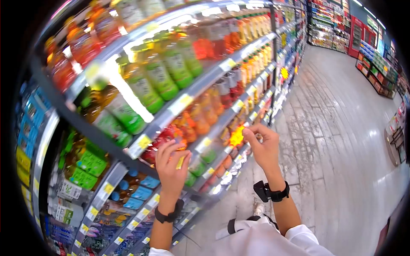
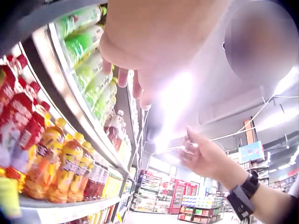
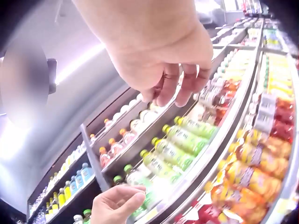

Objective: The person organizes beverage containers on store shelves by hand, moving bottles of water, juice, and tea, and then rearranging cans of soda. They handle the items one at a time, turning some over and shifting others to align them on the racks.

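Both hands are raised in front of stocked drink shelves. In the head view the left hand [image 1: 172,170] has loosely bent fingers, with red and orange bottles [image 1: 197,118] behind and above it. The right hand [image 1: 265,149] is farther right, at the aisle side of the shelf, its fingers bent near the thumb; a yellow star-shaped sign [image 1: 237,136] shows beside its fingertips. Neither hand visibly holds anything. The left wrist view shows the left hand [image 2: 140,51] with fingers hanging down. In the right wrist view the right hand's fingers hang loosely curled above green-labelled bottles [image 3: 170,154].
Shelf edges [image 1: 183,102] with price tags run diagonally away on the left. A tiled aisle floor [image 1: 329,115] stretches to the right, with a red cooler [image 1: 355,36] and low display racks [image 1: 376,72] beyond. Part of another display stands at the far right edge.
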The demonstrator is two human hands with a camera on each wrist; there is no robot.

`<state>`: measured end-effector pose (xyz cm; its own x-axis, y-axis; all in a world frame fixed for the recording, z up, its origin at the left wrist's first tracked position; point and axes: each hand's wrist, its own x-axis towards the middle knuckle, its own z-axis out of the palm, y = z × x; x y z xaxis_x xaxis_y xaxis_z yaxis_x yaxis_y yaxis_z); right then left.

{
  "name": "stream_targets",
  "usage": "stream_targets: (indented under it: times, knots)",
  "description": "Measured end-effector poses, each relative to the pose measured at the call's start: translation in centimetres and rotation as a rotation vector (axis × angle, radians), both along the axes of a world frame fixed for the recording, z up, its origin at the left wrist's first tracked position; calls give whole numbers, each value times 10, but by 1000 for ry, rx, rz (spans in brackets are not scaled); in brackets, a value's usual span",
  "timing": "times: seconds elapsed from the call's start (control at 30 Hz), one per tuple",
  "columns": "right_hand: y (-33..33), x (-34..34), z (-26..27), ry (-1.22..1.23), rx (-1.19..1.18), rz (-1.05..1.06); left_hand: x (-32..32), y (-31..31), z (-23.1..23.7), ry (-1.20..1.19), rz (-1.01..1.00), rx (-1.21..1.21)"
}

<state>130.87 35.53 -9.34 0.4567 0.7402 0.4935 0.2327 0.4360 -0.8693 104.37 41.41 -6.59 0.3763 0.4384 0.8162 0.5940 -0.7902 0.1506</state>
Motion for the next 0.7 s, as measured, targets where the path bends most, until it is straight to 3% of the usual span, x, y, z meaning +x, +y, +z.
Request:
stream_targets:
  times: [0.1, 0.17, 0.23, 0.4, 0.43, 0.57, 0.7]
  knots:
    - [-20, 69, -36, -56, -9, -172, 48, 17, -30, 69, 11, -84]
    - [-34, 118, -73, 104, -116, -167, 65, 25, -55, 109, 57, -162]
    - [-52, 161, -105, 290, -184, -133, 63, 36, -83, 216, 126, -279]
    - [-76, 226, -148, 510, -281, -260, 57, 52, -150, 340, 244, -342]
    - [-77, 241, -162, 457, -312, -280, 58, 57, -164, 376, 289, -344]
    - [-61, 281, -172, 459, -359, -232, 86, 68, -189, 351, 384, -450]
    - [-27, 322, -159, 447, -362, -157, 154, 89, -204, 299, 266, -565]
